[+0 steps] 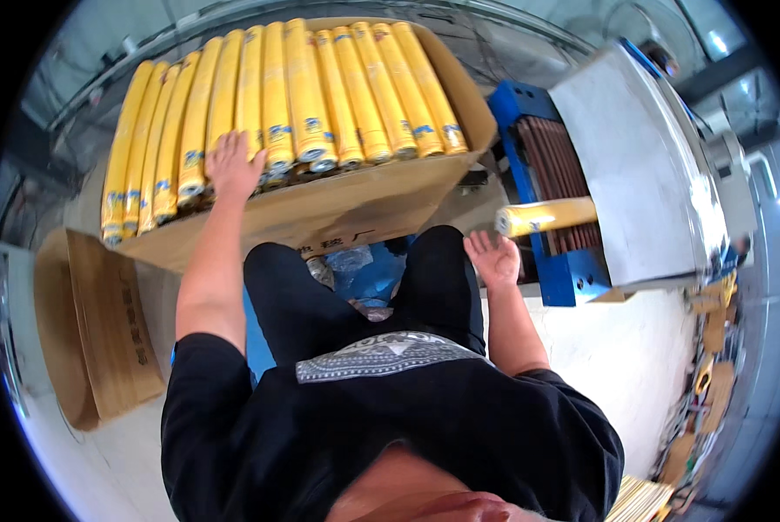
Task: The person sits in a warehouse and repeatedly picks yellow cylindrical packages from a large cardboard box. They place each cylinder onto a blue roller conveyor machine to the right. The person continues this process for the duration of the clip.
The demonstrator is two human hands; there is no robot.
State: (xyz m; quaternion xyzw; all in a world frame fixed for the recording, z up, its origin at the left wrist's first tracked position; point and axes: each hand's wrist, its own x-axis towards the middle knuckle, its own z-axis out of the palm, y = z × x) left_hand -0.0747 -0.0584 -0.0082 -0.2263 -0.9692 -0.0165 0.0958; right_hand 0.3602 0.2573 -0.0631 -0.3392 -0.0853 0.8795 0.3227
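Nearest, the person sits in a black T-shirt and black trousers, both bare forearms reaching away from the body. The right hand (494,258) hovers palm-up with fingers spread, its grip open and empty, just below the near end of a single yellow plastic-wrapped roll (546,216) that pokes out of the blue-framed conveyor machine with a grey hood (642,165) on the right. The roll and the hand look just apart.

Farther off on the left, the left hand (232,165) lies flat, fingers splayed, on the near ends of the yellow wrapped rolls (320,96) packed side by side in a large open brown cardboard box (346,209); its grip is open, pressing rather than holding.

The step in hand looks like taking a wrapped roll off the machine for the box. The next move, by my judgement, calls for closing the right hand around the roll's end and steadying the row with the left. A folded cardboard sheet (103,322) leans at the near left.
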